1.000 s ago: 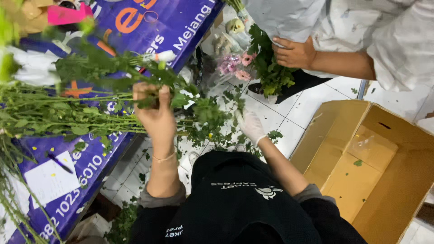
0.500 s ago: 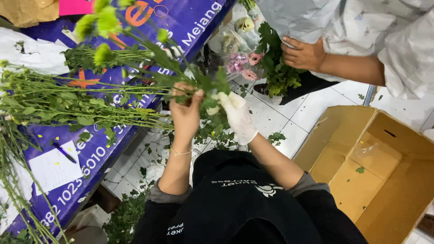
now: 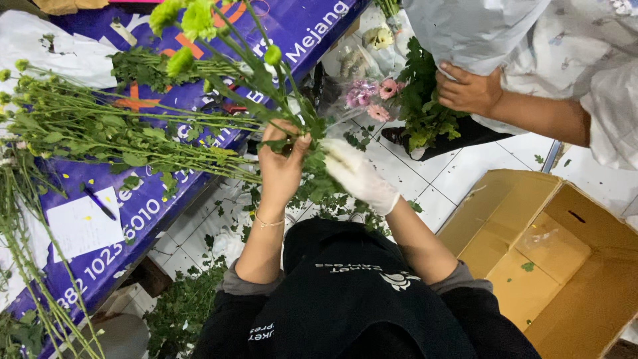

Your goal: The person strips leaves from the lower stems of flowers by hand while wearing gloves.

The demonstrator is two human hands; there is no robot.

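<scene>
My bare left hand, a thin bracelet at its wrist, grips a small bunch of green-budded flower stems that slants up to the left over the table. My right hand, in a white glove, closes around the leafy lower part of the same stems, just right of my left hand. Loose leaves hang below both hands above the tiled floor.
A pile of long green stems lies on the blue-banner table, beside a white paper and a pen. Another person's hand holds a leafy bunch near pink flowers. An open cardboard box stands at right.
My left hand lifted the flower stems off the pile and moved right. My gloved right hand rose to meet it and closed on the lower stems.
</scene>
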